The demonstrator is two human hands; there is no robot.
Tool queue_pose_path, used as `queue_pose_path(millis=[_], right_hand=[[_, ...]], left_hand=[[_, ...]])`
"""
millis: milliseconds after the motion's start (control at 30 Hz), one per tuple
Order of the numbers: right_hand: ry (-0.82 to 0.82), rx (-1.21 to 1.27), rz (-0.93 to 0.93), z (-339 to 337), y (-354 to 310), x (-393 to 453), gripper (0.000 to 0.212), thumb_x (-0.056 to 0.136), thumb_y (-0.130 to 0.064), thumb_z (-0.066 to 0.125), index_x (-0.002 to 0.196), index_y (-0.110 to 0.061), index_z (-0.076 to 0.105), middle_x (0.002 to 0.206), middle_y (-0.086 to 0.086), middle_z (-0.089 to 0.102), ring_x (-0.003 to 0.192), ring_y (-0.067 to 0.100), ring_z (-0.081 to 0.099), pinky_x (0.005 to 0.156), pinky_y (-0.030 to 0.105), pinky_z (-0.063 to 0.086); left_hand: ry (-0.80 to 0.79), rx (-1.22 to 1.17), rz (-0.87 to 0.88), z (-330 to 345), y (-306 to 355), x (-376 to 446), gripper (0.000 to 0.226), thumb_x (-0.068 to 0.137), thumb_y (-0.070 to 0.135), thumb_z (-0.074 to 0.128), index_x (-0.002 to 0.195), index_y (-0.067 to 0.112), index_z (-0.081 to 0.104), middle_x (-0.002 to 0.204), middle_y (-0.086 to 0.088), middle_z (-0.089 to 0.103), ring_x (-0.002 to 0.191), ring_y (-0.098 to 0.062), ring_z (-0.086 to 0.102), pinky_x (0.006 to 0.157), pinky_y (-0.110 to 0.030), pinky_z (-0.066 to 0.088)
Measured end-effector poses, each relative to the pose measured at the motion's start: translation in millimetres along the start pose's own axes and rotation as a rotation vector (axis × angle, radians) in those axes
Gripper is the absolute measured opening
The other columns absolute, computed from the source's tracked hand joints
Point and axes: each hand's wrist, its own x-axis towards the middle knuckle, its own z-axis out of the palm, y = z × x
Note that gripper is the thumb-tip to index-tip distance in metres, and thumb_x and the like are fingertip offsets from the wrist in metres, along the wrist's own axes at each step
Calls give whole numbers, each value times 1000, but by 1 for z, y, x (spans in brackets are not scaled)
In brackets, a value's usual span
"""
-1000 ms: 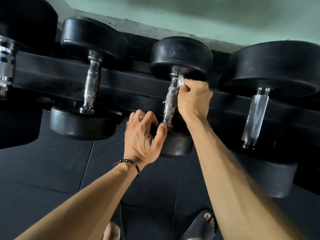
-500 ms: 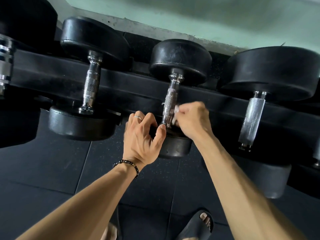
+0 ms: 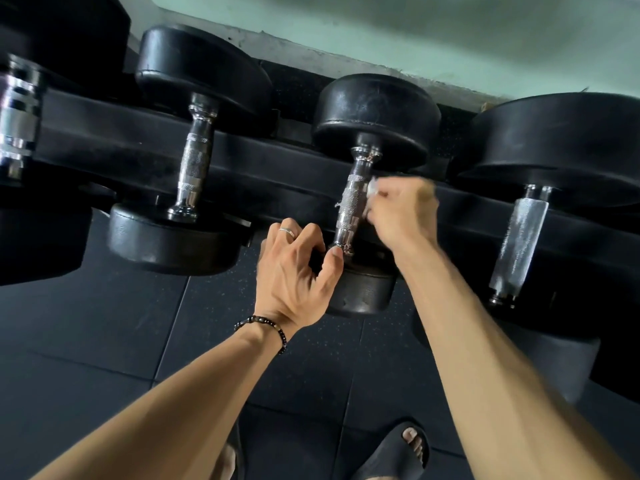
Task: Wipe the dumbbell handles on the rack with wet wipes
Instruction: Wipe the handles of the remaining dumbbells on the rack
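A black dumbbell rests on the black rack [image 3: 104,147] in the middle of the view, its knurled chrome handle [image 3: 351,202] running from the far head [image 3: 375,116] down to the near head [image 3: 360,289]. My right hand [image 3: 403,211] presses a small white wet wipe [image 3: 372,187] against the right side of the handle, about mid-length; the hand is blurred. My left hand [image 3: 294,271], with a ring and a bead bracelet, grips the near head, thumb at the handle's lower collar.
A similar dumbbell with a chrome handle [image 3: 192,161] lies to the left, and a bigger one with a thick handle [image 3: 519,237] to the right. Another chrome handle [image 3: 17,112] shows at the far left. Dark rubber floor tiles and my sandalled foot [image 3: 398,452] are below.
My right hand with the wipe slid from the handle's top collar down to its lower end, then back up to mid-handle. My left hand stayed on the near head.
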Motion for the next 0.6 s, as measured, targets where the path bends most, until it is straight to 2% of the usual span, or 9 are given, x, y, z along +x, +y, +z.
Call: queue_pose_path(millis=[33, 67, 133, 167, 200, 267, 400, 467, 600], right_hand=[[78, 35, -31, 2, -5, 12, 22, 88, -15, 61, 73, 1, 64, 59, -1, 56, 58, 12, 56, 54, 30, 48], [107, 82, -41, 5, -3, 21, 27, 89, -18, 62, 71, 1, 63, 58, 3, 56, 58, 14, 54, 57, 31, 53], [33, 129, 7, 10, 12, 22, 24, 88, -20, 63, 73, -1, 66, 68, 12, 68, 65, 16, 65, 70, 49, 61], [-57, 123, 63, 8, 20, 13, 17, 86, -14, 63, 74, -3, 68, 76, 12, 72, 73, 20, 71, 73, 50, 61], [-173, 122, 126, 6, 27, 2, 14, 84, -7, 62, 73, -6, 71, 82, 13, 74, 81, 25, 74, 77, 49, 60], [-359, 160, 186, 1, 34, -10, 27, 84, 8, 56, 74, -11, 73, 84, 11, 75, 83, 24, 74, 79, 38, 62], [-175, 410, 116, 3, 10, 15, 40, 85, 15, 51, 68, -14, 73, 80, 7, 75, 85, 22, 74, 80, 39, 61], [-143, 528, 131, 3, 4, 18, 44, 89, 15, 51, 71, -20, 72, 82, 3, 74, 83, 16, 73, 79, 31, 61], [-348, 307, 159, -13, 16, -18, 31, 88, 15, 54, 86, -10, 72, 86, 7, 74, 72, 11, 70, 62, 19, 57]], left_hand=[[-2, 2, -4, 0, 0, 0, 48, 88, 55, 38, 74, 13, 55, 80, -2, 45, 82, -18, 39, 73, -34, 38], [-3, 2, -8, 0, 0, 0, 48, 88, 56, 38, 74, 13, 55, 80, -2, 45, 82, -18, 40, 73, -34, 39], [-1, -3, -12, 0, 1, 0, 48, 87, 55, 38, 73, 13, 55, 80, -2, 45, 82, -19, 41, 74, -35, 40], [2, -6, -13, 0, 1, 0, 48, 87, 55, 38, 74, 13, 55, 80, -2, 45, 82, -19, 41, 74, -36, 41], [3, -9, -15, -1, 1, -1, 48, 87, 55, 39, 74, 13, 55, 80, -2, 45, 83, -19, 41, 74, -36, 41], [6, -9, -11, -1, 2, -1, 48, 88, 56, 38, 74, 13, 55, 81, -2, 45, 83, -19, 42, 73, -37, 41], [10, 3, -8, 0, 0, -1, 50, 89, 56, 37, 73, 12, 55, 81, -2, 45, 83, -20, 42, 73, -37, 41], [7, 6, -5, 0, 0, 0, 51, 89, 56, 37, 73, 12, 56, 81, -2, 46, 83, -20, 42, 73, -36, 41], [7, 1, -10, -1, 1, -1, 50, 89, 56, 37, 74, 11, 56, 81, -2, 46, 83, -19, 41, 73, -37, 41]])
